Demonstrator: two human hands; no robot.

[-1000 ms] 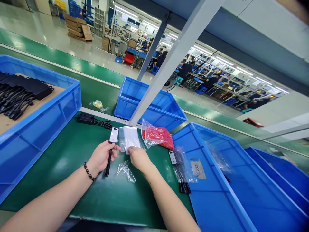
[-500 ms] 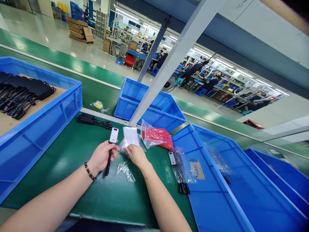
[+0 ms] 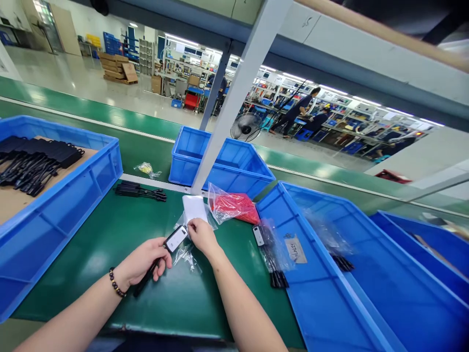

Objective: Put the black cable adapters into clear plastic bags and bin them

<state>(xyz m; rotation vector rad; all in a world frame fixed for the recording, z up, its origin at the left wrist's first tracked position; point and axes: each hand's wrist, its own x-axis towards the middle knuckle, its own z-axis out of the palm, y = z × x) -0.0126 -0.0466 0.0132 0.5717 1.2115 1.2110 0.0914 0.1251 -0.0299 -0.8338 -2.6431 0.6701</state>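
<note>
My left hand is closed around a slim black electronic device with a silver-white labelled face and a black cable hanging below the palm. The device tilts up to the right, its top end close to my right fingertips. My right hand is pinched at that end, over the edge of clear plastic bags; what lies between the fingers is hidden. Under and beyond it is a stack of white sheets on the bags. Small clear plastic scraps lie on the green table just below.
Black devices with cables lie at the back left; more fill the left blue crate. A red bag lies behind my right hand. Bagged devices lean by the right blue crate. A grey post rises at the back.
My left hand has moved down and left, tilting the device to the right. My right hand has shifted slightly, now meeting the device's top end. The head view has turned a little.
</note>
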